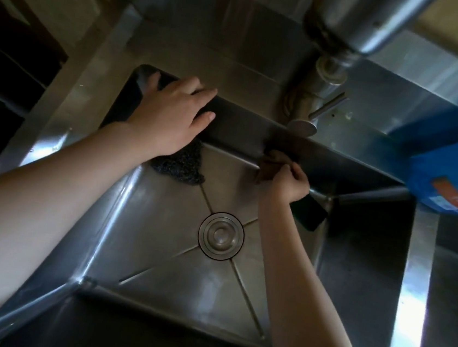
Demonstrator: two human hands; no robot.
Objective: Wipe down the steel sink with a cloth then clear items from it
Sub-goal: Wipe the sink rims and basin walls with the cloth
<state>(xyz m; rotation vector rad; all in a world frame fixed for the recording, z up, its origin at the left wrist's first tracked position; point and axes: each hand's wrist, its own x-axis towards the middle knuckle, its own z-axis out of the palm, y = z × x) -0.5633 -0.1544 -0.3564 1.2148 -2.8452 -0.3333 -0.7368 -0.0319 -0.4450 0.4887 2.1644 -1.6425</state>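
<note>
1. Steel sink (157, 239): its basin fills the middle of the view, with the round drain (221, 235) set in the floor where the creases meet.
2. A brown cloth (273, 164) is held against the foot of the far wall, where that wall meets the floor, so the wiping step is judged to be in hand.
3. The right hand (289, 184) is closed, its fingers pinched together on the cloth.
4. The left hand (168, 115) is laid flat and open over the far rim near the left corner, clamped on nothing; it appears to serve as a brace.
5. A dark scouring pad (183, 162) lies on the sink floor just below the left wrist, and a dark flat object (310, 214) rests against the right wall, just beside the right wrist.
6. The next move is judged to call for the cloth to be drawn along the remaining walls and floor; both items stand in the path and must be wiped around or lifted out, which is the clearing step not yet done.
7. A tap (319, 98) hangs above the far rim, and a blue packet (455, 182) overhangs the right edge.
</note>
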